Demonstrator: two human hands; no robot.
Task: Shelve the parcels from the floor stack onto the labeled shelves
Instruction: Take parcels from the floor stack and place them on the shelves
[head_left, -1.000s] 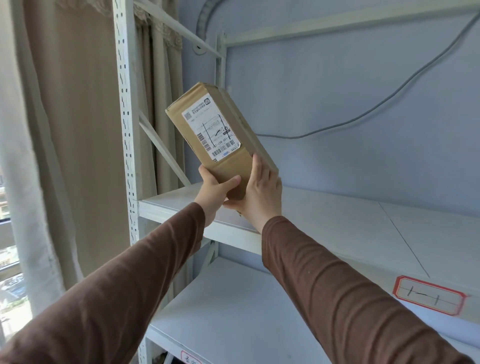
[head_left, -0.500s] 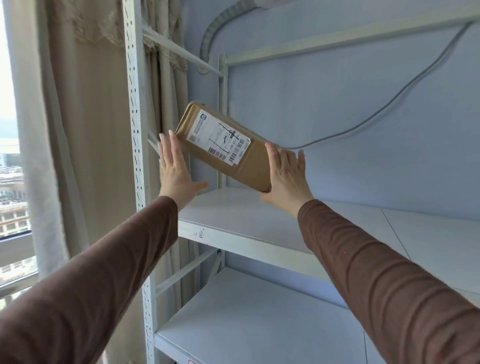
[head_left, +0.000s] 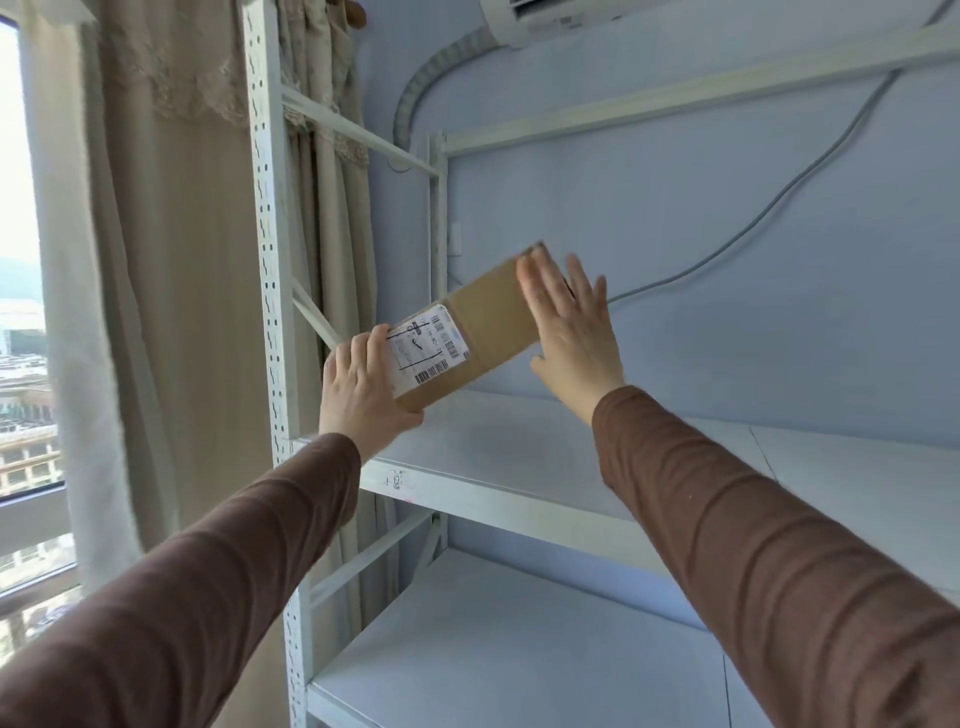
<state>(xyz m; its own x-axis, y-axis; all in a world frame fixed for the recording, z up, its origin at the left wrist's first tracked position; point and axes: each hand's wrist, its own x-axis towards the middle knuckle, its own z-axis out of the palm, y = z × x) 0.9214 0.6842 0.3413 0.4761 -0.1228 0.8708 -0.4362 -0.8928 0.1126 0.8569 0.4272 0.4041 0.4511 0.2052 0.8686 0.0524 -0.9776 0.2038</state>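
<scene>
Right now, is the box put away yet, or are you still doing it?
Not yet. Nothing looks shelved: both white shelves in view are bare. The cardboard parcel is in the air, tilted above the upper shelf, with the left hand gripping its lower end and the right hand flat against its upper end. It has yet to be set down. The floor stack is out of sight.

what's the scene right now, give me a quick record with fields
parcel: brown cardboard parcel with a white shipping label, tilted, right end higher, held above the shelf
left hand: left hand grips the parcel's lower left end, fingers curled over its face
right hand: right hand flat against the upper right end, fingers straight
shelf: white metal shelf board under the parcel
contact with shelf: cannot tell
behind: blue wall with a grey cable
</scene>
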